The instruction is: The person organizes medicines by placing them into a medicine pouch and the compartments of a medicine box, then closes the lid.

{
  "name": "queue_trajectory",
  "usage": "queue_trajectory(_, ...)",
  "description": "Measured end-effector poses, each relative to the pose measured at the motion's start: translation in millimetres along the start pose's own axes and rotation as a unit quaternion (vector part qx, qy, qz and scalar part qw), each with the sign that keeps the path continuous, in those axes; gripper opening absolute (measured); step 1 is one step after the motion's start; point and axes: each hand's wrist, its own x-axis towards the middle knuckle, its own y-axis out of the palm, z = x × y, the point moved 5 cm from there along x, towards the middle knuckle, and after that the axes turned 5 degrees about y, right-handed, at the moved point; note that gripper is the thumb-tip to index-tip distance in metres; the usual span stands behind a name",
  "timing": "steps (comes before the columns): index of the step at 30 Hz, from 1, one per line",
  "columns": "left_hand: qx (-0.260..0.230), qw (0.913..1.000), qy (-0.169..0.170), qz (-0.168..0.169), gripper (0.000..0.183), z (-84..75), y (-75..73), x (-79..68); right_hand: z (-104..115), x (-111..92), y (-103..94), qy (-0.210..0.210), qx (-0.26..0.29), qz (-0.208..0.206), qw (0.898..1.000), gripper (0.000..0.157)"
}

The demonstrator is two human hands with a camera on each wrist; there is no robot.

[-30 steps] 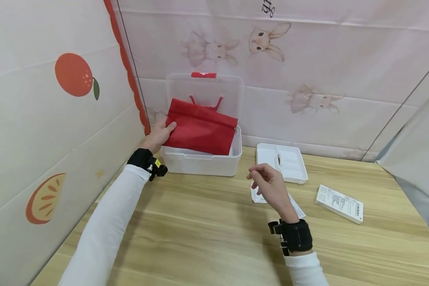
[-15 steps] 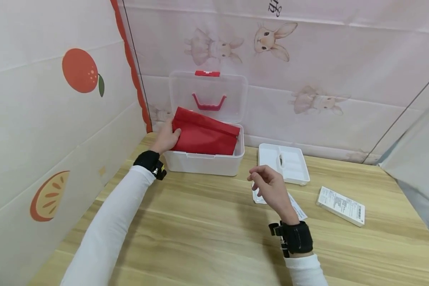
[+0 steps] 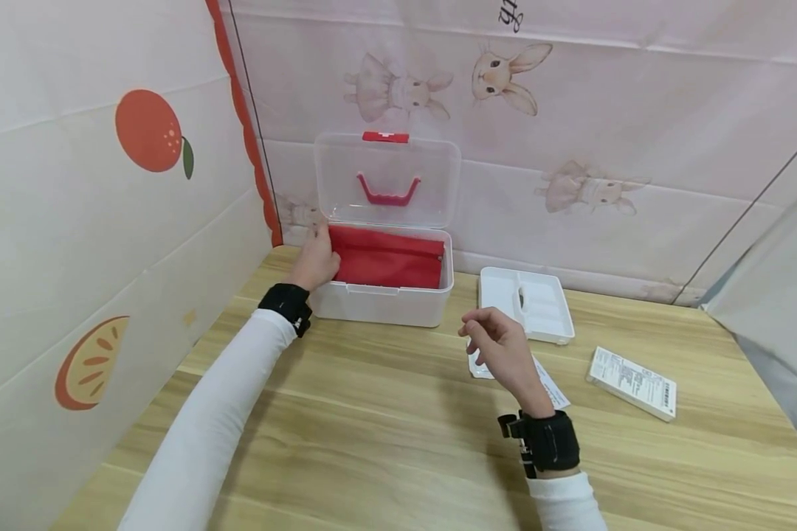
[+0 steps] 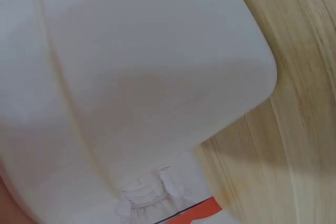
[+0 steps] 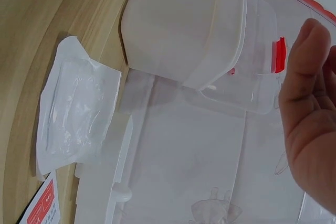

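A red zip pouch [image 3: 388,265] lies inside the white plastic box [image 3: 372,306], most of it below the rim. My left hand [image 3: 314,259] holds the pouch's left end over the box's left rim, thumb on the near side. The left wrist view shows mainly the box's outer wall [image 4: 157,66]. Over the table to the right hovers my right hand [image 3: 501,350], fingers loosely bent, nothing in it. Beneath it lies a white sealed packet [image 5: 79,108], partly covered by that hand in the head view.
The box's clear lid [image 3: 432,166] stands raised against the backdrop, with a red handle [image 3: 389,198] and latch. A white divided tray [image 3: 550,304] is right of the box. Farther right lies a flat white printed carton [image 3: 633,383]. A red-and-white printed card [image 5: 44,205] lies near the packet.
My left hand has lowered the red pouch from above the rim down into the box, where it lies flatter. The right hand stays in place.
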Motion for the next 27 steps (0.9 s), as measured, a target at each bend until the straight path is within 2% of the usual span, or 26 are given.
queue_trajectory(8, 0.070, 0.9965, 0.027, 0.038, 0.049, -6.0, 4.8, -2.4, -1.3, 0.7, 0.3, 0.003, -0.001, 0.000, 1.000, 0.015)
queue_trajectory(14, 0.082, 0.9922, 0.078, 0.053, 0.035, -10.6, 5.7, 0.3, -1.8, 1.1, -0.4, 0.004, -0.002, 0.001, 1.000, 0.015)
queue_trajectory(21, 0.077, 0.9830, 0.127, 0.107, 0.031, -17.6, 7.6, 2.6, -3.3, 1.8, -0.3, 0.007, -0.006, -0.001, 1.000, 0.014)
queue_trajectory(23, 0.073, 0.9819, 0.139, 0.106, 0.030, -20.2, 6.6, 3.0, -3.4, 2.0, -0.5, 0.007, -0.006, 0.001, 1.000, 0.014)
queue_trajectory(27, 0.050, 0.9829, 0.157, 0.082, 0.026, -29.7, 1.5, 2.9, -6.5, 4.0, -2.8, 0.009, -0.007, 0.000, 1.000, 0.016)
